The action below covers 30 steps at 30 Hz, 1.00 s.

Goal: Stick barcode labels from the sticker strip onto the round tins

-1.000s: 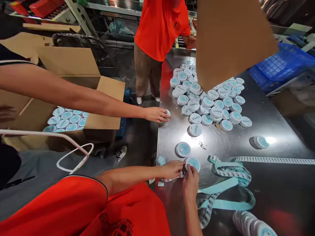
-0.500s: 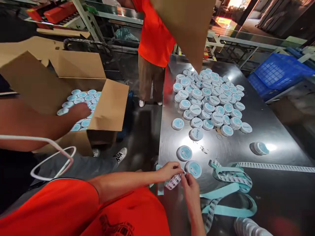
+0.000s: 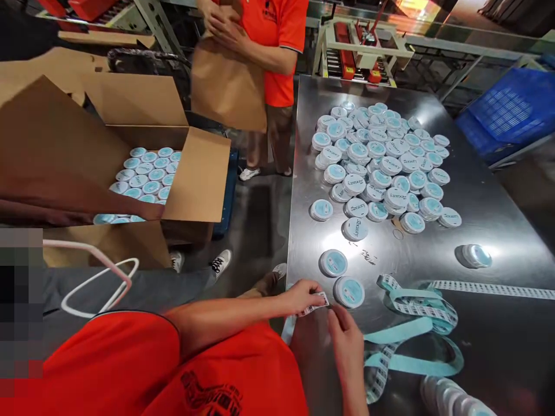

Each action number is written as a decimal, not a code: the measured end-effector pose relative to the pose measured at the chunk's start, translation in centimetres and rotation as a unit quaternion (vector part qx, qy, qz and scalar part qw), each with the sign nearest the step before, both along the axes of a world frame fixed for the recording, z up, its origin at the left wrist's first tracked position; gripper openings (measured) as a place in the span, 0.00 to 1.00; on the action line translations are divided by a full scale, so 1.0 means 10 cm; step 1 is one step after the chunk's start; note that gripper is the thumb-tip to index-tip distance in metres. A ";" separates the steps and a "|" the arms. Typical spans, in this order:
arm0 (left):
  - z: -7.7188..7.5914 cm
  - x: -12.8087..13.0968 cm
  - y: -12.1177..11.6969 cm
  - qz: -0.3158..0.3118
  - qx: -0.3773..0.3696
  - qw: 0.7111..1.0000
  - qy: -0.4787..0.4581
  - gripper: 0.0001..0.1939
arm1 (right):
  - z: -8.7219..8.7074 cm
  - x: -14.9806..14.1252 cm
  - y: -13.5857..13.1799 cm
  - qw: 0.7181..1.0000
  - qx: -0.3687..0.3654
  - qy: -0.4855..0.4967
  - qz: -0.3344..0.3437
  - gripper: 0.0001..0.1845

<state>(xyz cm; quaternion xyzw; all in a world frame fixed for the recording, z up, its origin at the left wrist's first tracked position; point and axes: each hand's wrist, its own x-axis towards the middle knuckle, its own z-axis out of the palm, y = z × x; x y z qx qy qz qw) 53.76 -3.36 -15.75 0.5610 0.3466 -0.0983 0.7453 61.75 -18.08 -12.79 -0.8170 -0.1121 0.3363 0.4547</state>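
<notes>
My left hand (image 3: 303, 297) pinches a short strip of printed barcode labels (image 3: 318, 303) between thumb and fingers, over the near left edge of the metal table (image 3: 312, 358). Close to the strip's free end, my right hand (image 3: 344, 332) has its thumb and index finger pressed together; whatever lies between them is too small to make out. Just beyond the hands sit two round, flat containers with pale blue tops, the nearer one (image 3: 349, 292) and the farther one (image 3: 333, 263). A long label ribbon (image 3: 411, 364) with pale green backing curls to the right of my right hand.
A heap of round containers (image 3: 381, 162) covers the table's far part. One lone container (image 3: 476, 256) sits right; a row (image 3: 451, 398) lies near. An open carton (image 3: 197, 173) holding containers stands left, with a person's arm (image 3: 78, 214) there. Another person (image 3: 277, 58) holds cardboard (image 3: 229, 86).
The label strip has turned flatter in my left hand, and my right fingertips have come slightly lower. The standing person's cardboard has swung down and left. The arm at the carton has drawn back.
</notes>
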 end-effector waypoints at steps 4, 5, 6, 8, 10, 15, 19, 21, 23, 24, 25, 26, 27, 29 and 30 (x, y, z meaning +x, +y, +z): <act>-0.02 -0.01 0.02 -0.019 0.026 0.999 -0.010 0.10 | 0.08 0.10 0.08 1.000 -0.006 0.028 -0.001 0.22; -0.03 -0.01 0.02 -0.025 0.039 0.999 -0.014 0.11 | 0.08 0.11 0.10 1.000 -0.013 0.020 0.019 0.21; -0.04 -0.01 0.02 -0.032 0.052 0.998 -0.018 0.11 | 0.08 0.12 0.12 0.999 -0.025 0.008 0.034 0.21; -0.06 0.01 0.03 -0.041 0.071 0.996 -0.022 0.12 | 0.05 0.16 0.14 0.997 -0.053 -0.017 0.052 0.21; -0.08 0.03 0.05 -0.050 0.085 0.995 -0.019 0.13 | 0.01 0.24 0.14 0.994 -0.078 -0.052 0.063 0.21; -0.12 0.12 0.20 -0.069 0.166 0.983 -0.040 0.13 | -0.09 0.70 0.31 0.986 -0.110 -0.121 0.028 0.23; -0.24 0.24 0.37 -0.128 0.260 0.943 -0.163 0.09 | -0.22 1.04 0.60 0.988 -0.107 -0.078 0.076 0.27; -0.33 0.29 0.43 -0.168 0.315 0.911 -0.209 0.06 | -0.31 1.12 0.71 0.983 -0.123 -0.077 0.110 0.26; -0.43 0.33 0.46 -0.189 0.338 0.897 -0.215 0.05 | -0.39 1.15 0.77 0.979 -0.140 -0.080 0.125 0.24; -0.47 0.34 0.47 -0.192 0.339 0.897 -0.211 0.05 | -0.43 1.16 0.78 0.977 -0.148 -0.082 0.131 0.23; -0.49 0.34 0.47 -0.196 0.339 0.897 -0.207 0.05 | -0.46 1.17 0.78 0.975 -0.156 -0.084 0.136 0.23; -0.51 0.34 0.47 -0.201 0.339 0.896 -0.204 0.05 | -0.49 1.18 0.77 0.973 -0.164 -0.086 0.140 0.22; -0.52 0.34 0.47 -0.205 0.340 0.895 -0.203 0.05 | -0.51 1.19 0.76 0.971 -0.170 -0.088 0.144 0.22; -0.52 0.33 0.46 -0.212 0.342 0.893 -0.201 0.04 | -0.54 1.21 0.75 0.968 -0.180 -0.091 0.149 0.22; -0.52 0.33 0.45 -0.213 0.341 0.893 -0.200 0.04 | -0.54 1.22 0.74 0.967 -0.184 -0.092 0.151 0.22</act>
